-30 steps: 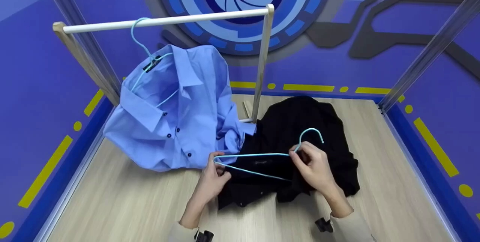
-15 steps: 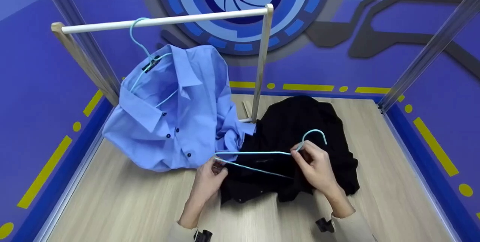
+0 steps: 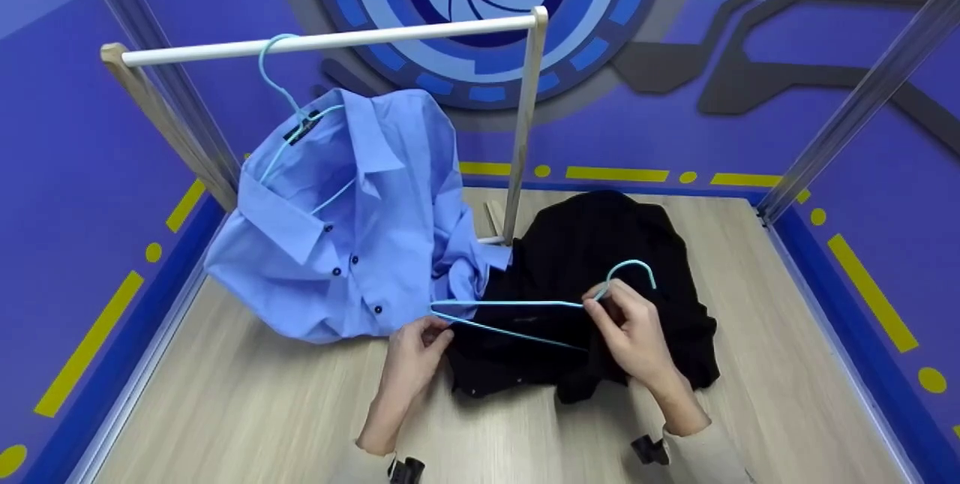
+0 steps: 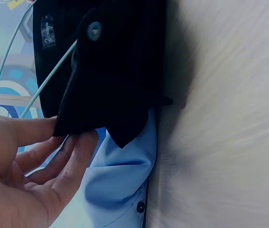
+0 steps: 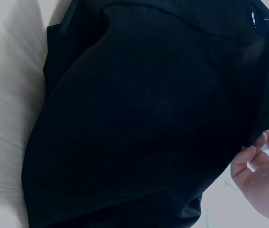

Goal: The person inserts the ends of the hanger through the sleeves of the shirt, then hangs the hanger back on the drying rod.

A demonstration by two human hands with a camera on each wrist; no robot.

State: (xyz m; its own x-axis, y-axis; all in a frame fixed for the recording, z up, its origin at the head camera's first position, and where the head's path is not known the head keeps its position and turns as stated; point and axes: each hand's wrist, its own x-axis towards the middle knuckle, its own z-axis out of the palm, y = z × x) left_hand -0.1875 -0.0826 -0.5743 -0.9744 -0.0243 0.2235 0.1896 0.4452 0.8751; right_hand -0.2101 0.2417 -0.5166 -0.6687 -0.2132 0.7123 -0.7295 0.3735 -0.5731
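Observation:
A black shirt lies bunched on the wooden surface, its label and a button visible in the left wrist view. My left hand pinches a corner of its collar between thumb and fingers. The light-blue wire hanger runs into the shirt's neck opening; its left end sticks out just above my left hand, and its right part is hidden by cloth. My right hand pinches the hanger below its hook and also touches the black cloth in the right wrist view.
A blue shirt hangs on another light-blue hanger from the white rail of a wooden rack, left of the black shirt. Its lower part rests on the surface, close to my left hand. Patterned blue panels enclose the back and sides.
My left hand has come off the hanger's left end, which now shows bare, and has moved slightly down onto the collar. The hanger and my right hand have shifted slightly.

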